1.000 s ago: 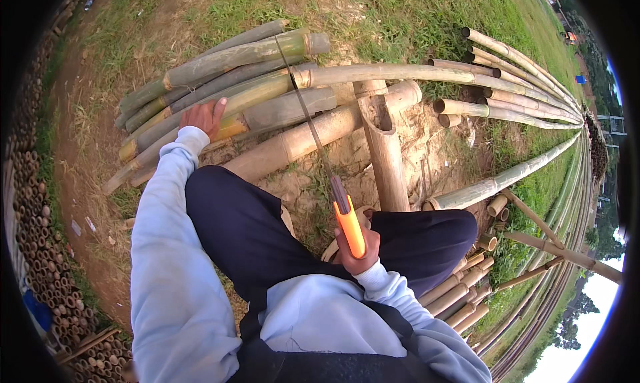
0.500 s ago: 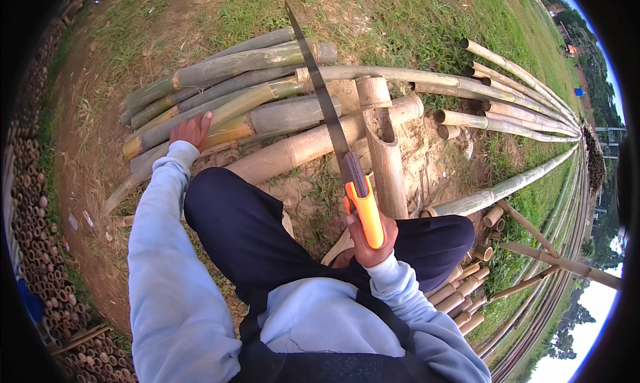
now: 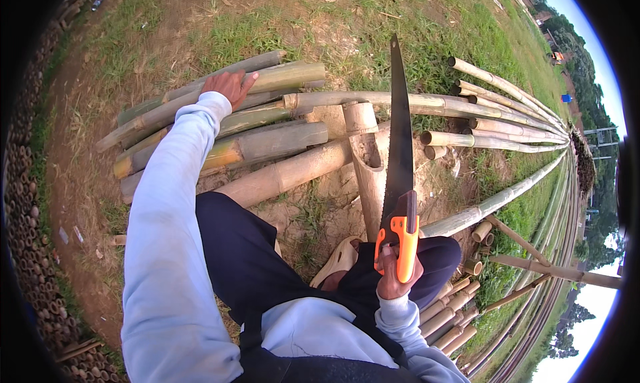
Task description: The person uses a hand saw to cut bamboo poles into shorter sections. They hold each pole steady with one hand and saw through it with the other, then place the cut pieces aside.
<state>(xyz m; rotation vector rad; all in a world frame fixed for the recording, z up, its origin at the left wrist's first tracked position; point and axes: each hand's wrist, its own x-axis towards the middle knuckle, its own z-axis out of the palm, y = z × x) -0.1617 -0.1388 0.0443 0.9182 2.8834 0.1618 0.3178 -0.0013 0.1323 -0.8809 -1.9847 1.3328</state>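
My left hand (image 3: pixel 229 90) is closed over a cut bamboo length (image 3: pixel 150 119) lying on top of a small pile at the left. Several thick green-brown bamboo pieces (image 3: pixel 280 142) lie side by side below it. In my right hand (image 3: pixel 399 280) is a handsaw (image 3: pixel 400 130) with an orange and dark handle, its blade pointing up and away from me, apart from the bamboo. Behind the blade a long bamboo pole (image 3: pixel 340 100) rests across a short bamboo support (image 3: pixel 363 166). My left hand's fingertips are partly hidden behind the bamboo.
Several long poles (image 3: pixel 513 126) run off to the right. Short cut tubes (image 3: pixel 450 316) are stacked beside my right leg, near a bamboo frame (image 3: pixel 553 270). A large heap of tubes (image 3: pixel 43 270) lines the far left. A thick bamboo log (image 3: pixel 287 173) lies in front of my knees.
My left hand has moved away from me and right, carrying the bamboo length to the pile's far side. The saw has swung rightward and its blade now stands more upright.
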